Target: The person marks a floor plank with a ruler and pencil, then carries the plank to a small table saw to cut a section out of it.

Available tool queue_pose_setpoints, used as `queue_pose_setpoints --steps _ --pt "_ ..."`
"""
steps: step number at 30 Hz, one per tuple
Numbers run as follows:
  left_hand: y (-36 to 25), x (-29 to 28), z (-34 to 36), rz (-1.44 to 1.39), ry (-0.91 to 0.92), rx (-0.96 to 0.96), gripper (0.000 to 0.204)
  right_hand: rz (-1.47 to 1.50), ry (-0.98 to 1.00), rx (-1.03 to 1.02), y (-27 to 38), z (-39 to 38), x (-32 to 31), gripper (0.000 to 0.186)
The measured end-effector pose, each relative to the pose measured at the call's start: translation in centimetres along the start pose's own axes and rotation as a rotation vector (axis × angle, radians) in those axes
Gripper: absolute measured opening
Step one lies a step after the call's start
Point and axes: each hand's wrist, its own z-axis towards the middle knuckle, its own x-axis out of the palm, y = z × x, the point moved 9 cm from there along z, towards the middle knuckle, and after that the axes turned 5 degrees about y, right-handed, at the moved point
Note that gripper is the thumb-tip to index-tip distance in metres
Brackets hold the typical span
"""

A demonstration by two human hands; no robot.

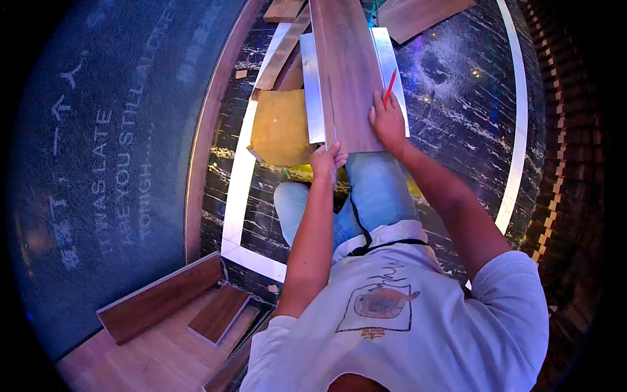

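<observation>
A long wood-grain plank point(346, 72) lies lengthwise over my lap on silver metal strips point(314, 91). My left hand point(326, 160) grips the plank's near left corner, with fingers around the edge. My right hand point(386, 124) rests on the plank's right side, holding a red pencil point(390, 88) pointed upward. A thin line runs along the plank near my left hand; I cannot tell whether it is a mark or an object. My jeans-clad leg point(379, 189) shows beneath the plank's near end.
A yellowish square piece point(277, 124) and narrow boards point(281, 59) lie left of the plank; another board point(424, 13) is behind at right. Cut plank pieces point(160, 300) sit at lower left, beside a dark lettered wall point(98, 163). Dark marble-patterned floor point(464, 98) carries white bands.
</observation>
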Motion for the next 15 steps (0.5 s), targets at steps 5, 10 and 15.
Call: queue_pose_setpoints --steps 5,10,15 --pt "0.5 0.3 -1.1 0.032 0.051 -0.025 0.027 0.035 0.031 0.046 -0.1 -1.3 -0.4 0.049" --pt "1.8 -1.2 -1.6 0.032 0.047 -0.014 0.029 0.043 -0.005 0.023 0.7 -2.7 -0.8 0.049" --pt "2.0 -1.0 -3.4 0.057 0.066 0.003 0.031 0.053 -0.014 0.012 1.0 -3.8 -1.7 0.046"
